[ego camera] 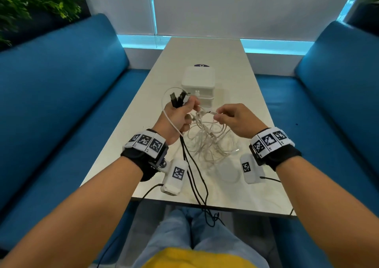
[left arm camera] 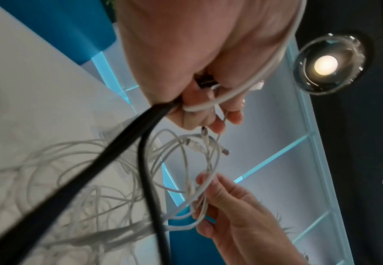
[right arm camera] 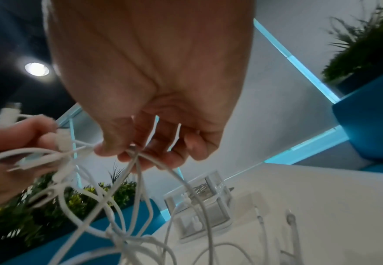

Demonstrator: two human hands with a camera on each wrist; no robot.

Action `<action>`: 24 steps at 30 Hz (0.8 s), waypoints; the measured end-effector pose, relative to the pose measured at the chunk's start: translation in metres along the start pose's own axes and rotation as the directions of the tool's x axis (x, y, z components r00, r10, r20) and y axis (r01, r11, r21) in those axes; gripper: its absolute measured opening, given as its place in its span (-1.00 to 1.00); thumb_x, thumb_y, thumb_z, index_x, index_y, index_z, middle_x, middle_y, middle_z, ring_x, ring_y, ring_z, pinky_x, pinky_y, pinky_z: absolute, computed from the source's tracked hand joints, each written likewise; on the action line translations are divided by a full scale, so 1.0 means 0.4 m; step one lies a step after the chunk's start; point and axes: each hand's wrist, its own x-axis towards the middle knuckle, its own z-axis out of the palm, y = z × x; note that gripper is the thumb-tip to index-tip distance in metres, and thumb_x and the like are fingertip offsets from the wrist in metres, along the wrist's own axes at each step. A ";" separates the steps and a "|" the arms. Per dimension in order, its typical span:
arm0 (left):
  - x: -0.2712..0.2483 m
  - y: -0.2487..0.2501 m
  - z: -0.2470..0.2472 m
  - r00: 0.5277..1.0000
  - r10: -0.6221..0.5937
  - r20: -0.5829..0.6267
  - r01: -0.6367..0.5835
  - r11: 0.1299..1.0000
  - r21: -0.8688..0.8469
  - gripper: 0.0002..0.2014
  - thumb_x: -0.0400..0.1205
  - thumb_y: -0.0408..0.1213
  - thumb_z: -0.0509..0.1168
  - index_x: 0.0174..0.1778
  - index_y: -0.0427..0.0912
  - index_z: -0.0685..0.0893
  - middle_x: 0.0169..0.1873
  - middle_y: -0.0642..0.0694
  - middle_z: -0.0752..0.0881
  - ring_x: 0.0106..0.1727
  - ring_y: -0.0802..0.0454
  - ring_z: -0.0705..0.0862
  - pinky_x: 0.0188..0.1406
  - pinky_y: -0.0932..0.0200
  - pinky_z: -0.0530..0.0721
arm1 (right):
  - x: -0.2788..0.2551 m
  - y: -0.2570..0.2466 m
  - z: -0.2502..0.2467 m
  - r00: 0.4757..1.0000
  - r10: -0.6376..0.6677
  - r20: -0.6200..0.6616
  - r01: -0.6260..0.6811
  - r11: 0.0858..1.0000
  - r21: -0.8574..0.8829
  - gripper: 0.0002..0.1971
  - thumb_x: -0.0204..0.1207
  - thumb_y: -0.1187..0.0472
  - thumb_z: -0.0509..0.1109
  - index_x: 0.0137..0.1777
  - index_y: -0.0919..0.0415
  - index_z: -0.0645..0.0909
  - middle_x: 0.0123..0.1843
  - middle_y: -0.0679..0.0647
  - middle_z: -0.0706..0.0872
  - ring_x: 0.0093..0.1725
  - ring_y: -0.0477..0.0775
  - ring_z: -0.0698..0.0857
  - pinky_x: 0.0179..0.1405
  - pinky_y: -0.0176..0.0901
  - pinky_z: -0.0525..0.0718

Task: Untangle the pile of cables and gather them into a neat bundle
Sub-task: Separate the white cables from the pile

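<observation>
My left hand (ego camera: 180, 114) is raised over the table and grips a bunch of cable ends: black plugs (ego camera: 176, 99) stick up from the fist, and black cables (ego camera: 192, 175) trail down past the table's near edge. White cables (left arm camera: 208, 105) also pass through its fingers. My right hand (ego camera: 229, 117) pinches white cable strands (right arm camera: 138, 157) a short way to the right. Between and below the hands hangs a tangle of thin white cables (ego camera: 209, 142), its lower loops resting on the table (ego camera: 205, 50).
Two stacked white boxes (ego camera: 198, 81) stand on the table just beyond the hands. Blue sofas (ego camera: 61, 95) flank the narrow table on both sides. Plants (ego camera: 30, 3) stand behind the left sofa.
</observation>
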 end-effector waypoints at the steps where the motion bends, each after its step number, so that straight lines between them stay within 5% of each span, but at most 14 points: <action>1: -0.002 -0.003 -0.006 1.000 0.021 0.002 -0.021 1.000 0.006 -0.77 0.75 -0.21 0.18 -0.19 -0.12 0.64 -0.29 -0.01 0.63 -0.58 0.19 0.23 -0.67 0.35 0.16 | 0.000 0.003 -0.002 1.000 0.016 -0.018 -0.016 0.999 0.028 -0.83 0.53 0.08 0.46 -0.10 0.19 0.74 -0.26 0.19 0.76 -0.30 0.00 0.62 -0.14 -0.02 0.62; 6: -0.006 -0.006 -0.023 0.998 0.047 -0.038 -0.046 0.999 0.017 -0.77 0.75 -0.20 0.17 -0.19 -0.12 0.64 -0.32 0.01 0.70 -0.59 0.17 0.21 -0.68 0.35 0.17 | -0.001 -0.008 -0.019 0.988 0.151 0.016 -0.150 0.961 0.231 -0.81 0.46 0.04 0.52 -0.18 0.18 0.75 -0.41 -0.05 0.64 -0.42 -0.15 0.52 -0.39 -0.36 0.47; 13: 0.001 0.014 -0.023 0.990 -0.012 -0.138 -0.002 0.995 -0.103 -0.76 0.75 -0.22 0.19 -0.25 -0.08 0.61 -0.36 0.03 0.69 -0.60 0.17 0.21 -0.70 0.36 0.17 | 0.011 -0.027 -0.036 0.972 0.227 0.059 -0.227 0.847 0.481 -0.81 0.53 0.15 0.46 -0.28 0.18 0.63 -0.36 0.03 0.60 -0.43 -0.06 0.47 -0.44 -0.24 0.30; 15: 0.012 0.026 -0.049 0.966 -0.043 -0.256 0.005 0.989 -0.145 -0.75 0.75 -0.25 0.18 -0.27 -0.05 0.58 -0.34 -0.01 0.63 -0.66 0.21 0.23 -0.75 0.38 0.18 | 0.014 -0.001 -0.050 0.967 0.254 -0.022 -0.228 0.899 0.374 -0.76 0.54 0.17 0.45 -0.35 0.18 0.60 -0.41 0.03 0.59 -0.44 -0.06 0.47 -0.46 -0.26 0.33; 18: 0.027 0.054 -0.116 0.939 -0.023 -0.342 0.010 0.999 -0.039 -0.78 0.73 -0.23 0.18 -0.25 -0.03 0.58 -0.28 -0.02 0.62 -0.68 0.21 0.25 -0.75 0.39 0.19 | 0.003 0.090 -0.081 0.949 0.279 -0.145 -0.285 0.958 -0.020 -0.72 0.55 0.12 0.43 -0.29 0.31 0.64 -0.37 0.08 0.64 -0.34 0.01 0.57 -0.32 -0.19 0.47; 21: 0.024 0.072 -0.126 0.973 0.021 -0.229 -0.014 0.999 0.031 -0.78 0.74 -0.16 0.18 -0.22 -0.06 0.57 -0.26 -0.02 0.63 -0.65 0.21 0.23 -0.74 0.37 0.18 | -0.002 0.139 -0.087 0.934 0.335 -0.125 -0.350 0.929 -0.122 -0.72 0.56 0.03 0.41 -0.22 0.26 0.70 -0.23 0.12 0.73 -0.19 0.12 0.65 -0.18 -0.13 0.56; 24: 0.022 0.084 -0.085 0.990 0.040 -0.132 -0.033 0.998 0.061 -0.76 0.75 -0.14 0.17 -0.23 -0.07 0.57 -0.25 -0.03 0.61 -0.63 0.21 0.21 -0.71 0.36 0.15 | 0.012 0.077 -0.057 0.962 0.243 -0.123 -0.261 0.952 -0.157 -0.64 0.58 -0.03 0.37 0.21 0.22 0.68 0.06 0.10 0.68 0.06 0.10 0.65 0.12 -0.10 0.55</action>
